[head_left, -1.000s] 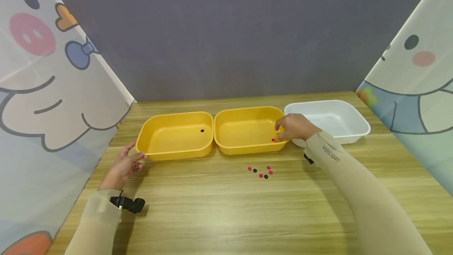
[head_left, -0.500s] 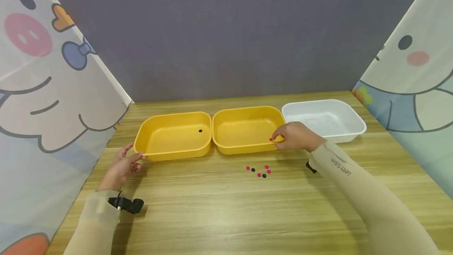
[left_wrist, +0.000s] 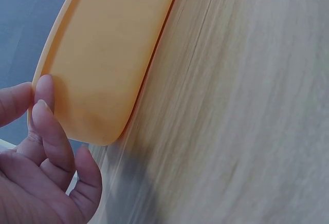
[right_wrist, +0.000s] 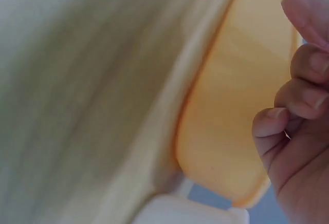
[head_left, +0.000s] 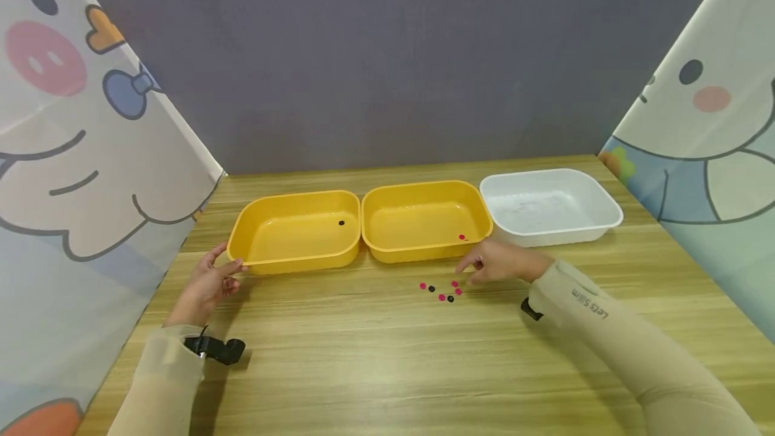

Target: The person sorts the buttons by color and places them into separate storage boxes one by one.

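In the head view, my left hand pinches the near left corner of the left yellow tray, thumb and forefinger at its rim; the left wrist view shows this grip close up. One small black round piece lies inside that tray. My right hand hovers in front of the middle yellow tray, forefinger stretched out, other fingers curled, nothing visible in it. A pink round piece lies in the middle tray. Several button-like pink pieces and black pieces lie on the table below its fingertips.
A white tray stands to the right of the yellow ones, all in a row on the wooden table. A grey partition rises behind, with printed cloth panels at both sides.
My right hand has come out of the middle yellow tray, toward me, down to the loose pieces. The pink piece stays in that tray. My left hand keeps its hold.
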`<state>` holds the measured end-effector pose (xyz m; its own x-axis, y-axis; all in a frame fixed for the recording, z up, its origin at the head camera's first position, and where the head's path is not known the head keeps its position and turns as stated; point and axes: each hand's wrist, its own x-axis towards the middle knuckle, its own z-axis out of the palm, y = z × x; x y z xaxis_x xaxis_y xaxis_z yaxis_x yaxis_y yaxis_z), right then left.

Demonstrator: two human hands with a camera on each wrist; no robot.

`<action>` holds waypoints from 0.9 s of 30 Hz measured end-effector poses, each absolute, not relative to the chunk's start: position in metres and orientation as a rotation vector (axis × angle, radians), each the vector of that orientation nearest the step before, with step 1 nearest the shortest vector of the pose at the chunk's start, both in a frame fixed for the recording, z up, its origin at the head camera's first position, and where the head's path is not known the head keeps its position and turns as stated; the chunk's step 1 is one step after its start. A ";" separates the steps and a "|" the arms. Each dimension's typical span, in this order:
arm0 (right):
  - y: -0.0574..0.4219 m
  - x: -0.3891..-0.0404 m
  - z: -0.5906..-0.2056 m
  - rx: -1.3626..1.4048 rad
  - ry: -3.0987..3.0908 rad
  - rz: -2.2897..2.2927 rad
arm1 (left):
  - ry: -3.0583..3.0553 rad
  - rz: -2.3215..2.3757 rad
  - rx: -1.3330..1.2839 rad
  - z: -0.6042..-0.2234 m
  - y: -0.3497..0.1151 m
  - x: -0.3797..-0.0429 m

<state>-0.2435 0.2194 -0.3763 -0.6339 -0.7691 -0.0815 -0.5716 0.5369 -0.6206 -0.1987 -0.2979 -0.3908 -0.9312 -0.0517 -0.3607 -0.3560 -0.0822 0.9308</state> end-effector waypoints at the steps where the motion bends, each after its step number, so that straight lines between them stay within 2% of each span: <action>1: 0.218 -0.243 -0.378 -1.097 2.413 -0.795 | 1.972 2.121 -0.453 -0.391 -0.298 -0.199; 12: 0.215 -0.244 -0.398 -1.162 2.434 -0.616 | 1.961 2.146 -0.460 -0.392 -0.299 -0.198; 27: 0.207 -0.244 -0.400 -1.177 2.486 -0.440 | 1.974 2.136 -0.474 -0.394 -0.299 -0.199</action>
<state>-0.2441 0.2069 -0.3996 -0.5914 -0.7855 -0.1821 -0.6753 0.6059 -0.4206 -0.1994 -0.2989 -0.3937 -0.9300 -0.0735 -0.3602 -0.3533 -0.0920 0.9310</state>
